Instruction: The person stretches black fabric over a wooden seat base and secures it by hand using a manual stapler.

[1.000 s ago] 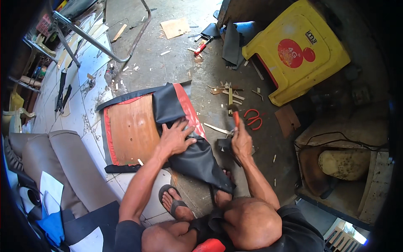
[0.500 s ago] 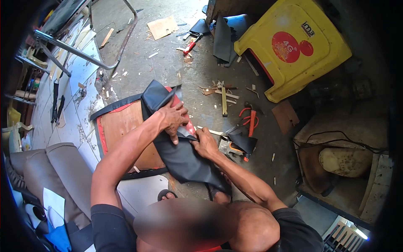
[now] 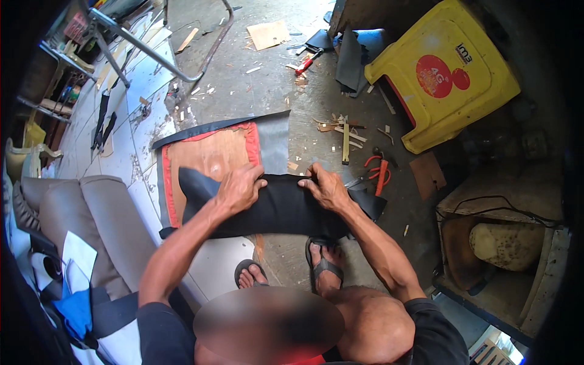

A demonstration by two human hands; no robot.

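Two sandaled feet (image 3: 328, 280) stand just short of a black sheet (image 3: 280, 207), draped partly across a red-edged wooden panel (image 3: 201, 152) on the floor (image 3: 283, 263). The left hand (image 3: 238, 190) and right hand (image 3: 327, 190) have narrow grips on its far edge, spaced apart seemingly to hold it straight.

One black sheet (image 3: 286, 210) is being gripped by two hands, one left hand (image 3: 241, 190) and one right hand (image 3: 328, 188), and one wooden panel (image 3: 204, 152) is being partly covered. Two sandals (image 3: 328, 266) are being worn on two feet (image 3: 329, 282). One yellow stool (image 3: 480, 85), one open cabinet (image 3: 547, 264), one yellow bar (image 3: 345, 146) and two flat offcuts, one pale (image 3: 267, 35) and one brown (image 3: 427, 175), are being counted besides. Small wood scraps (image 3: 329, 128), too many to tell, are being left uncounted.
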